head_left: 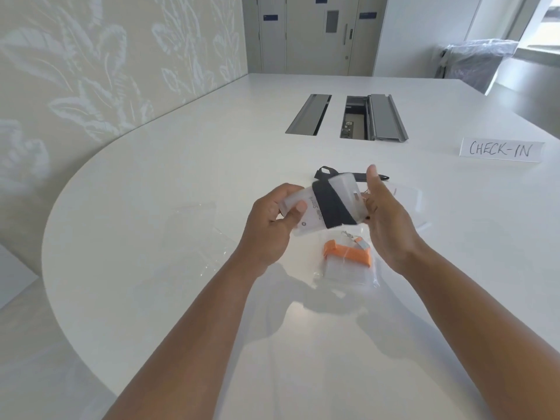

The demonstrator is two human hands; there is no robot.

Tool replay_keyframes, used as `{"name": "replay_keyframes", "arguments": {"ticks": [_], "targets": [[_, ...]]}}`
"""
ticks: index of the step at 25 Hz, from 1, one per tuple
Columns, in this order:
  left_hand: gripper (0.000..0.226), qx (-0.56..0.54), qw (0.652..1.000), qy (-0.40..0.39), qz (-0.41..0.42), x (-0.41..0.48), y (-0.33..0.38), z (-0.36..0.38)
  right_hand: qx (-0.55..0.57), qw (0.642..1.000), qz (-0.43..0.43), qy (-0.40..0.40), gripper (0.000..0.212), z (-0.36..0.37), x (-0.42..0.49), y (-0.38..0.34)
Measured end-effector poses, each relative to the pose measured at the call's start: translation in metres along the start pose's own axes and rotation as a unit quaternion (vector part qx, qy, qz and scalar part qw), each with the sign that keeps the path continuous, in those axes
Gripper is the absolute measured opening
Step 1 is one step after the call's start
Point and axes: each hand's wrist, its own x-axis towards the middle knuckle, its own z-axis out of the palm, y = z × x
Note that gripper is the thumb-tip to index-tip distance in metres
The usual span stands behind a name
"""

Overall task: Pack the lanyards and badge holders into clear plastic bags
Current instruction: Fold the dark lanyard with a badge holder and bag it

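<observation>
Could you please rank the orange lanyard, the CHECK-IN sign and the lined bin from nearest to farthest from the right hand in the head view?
1. The orange lanyard, bagged, close beneath the right hand.
2. The CHECK-IN sign, on the table, farther right.
3. The lined bin, beyond the table's far right edge.

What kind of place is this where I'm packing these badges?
Likely an event check-in desk in an office meeting room: a handwritten CHECK-IN sign stands on the big white table, which has built-in cable hatches, and a badge holder is being packed.
</observation>
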Motion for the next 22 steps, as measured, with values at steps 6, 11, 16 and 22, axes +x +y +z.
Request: {"name": "replay_keyframes", "arguments": {"ticks": [6, 11, 16, 22], "targets": [[0.007, -0.032, 0.993, 0.114, -0.021, -0.004, -0.005, 0.017, 0.004, 0.999, 0.023, -0.036, 0.021, 0.007, -0.007, -0.001], [0.008, -0.095, 0.976, 0.184, -0.071, -0.004, -0.006, 0.021, 0.024, 0.997, 0.051, 0.058, 0.039, 0.012, -0.005, 0.007], [0.009, -0.046, 0.970, 0.212, -0.110, -0.003, -0.012, 0.025, -0.184, 0.971, -0.080, 0.129, 0.023, 0.025, -0.008, 0.013], [0.005, -0.008, 0.989, 0.077, -0.127, -0.001, -0.009, 0.020, -0.121, 0.984, -0.120, 0.045, 0.008, 0.008, -0.002, 0.010]]}}
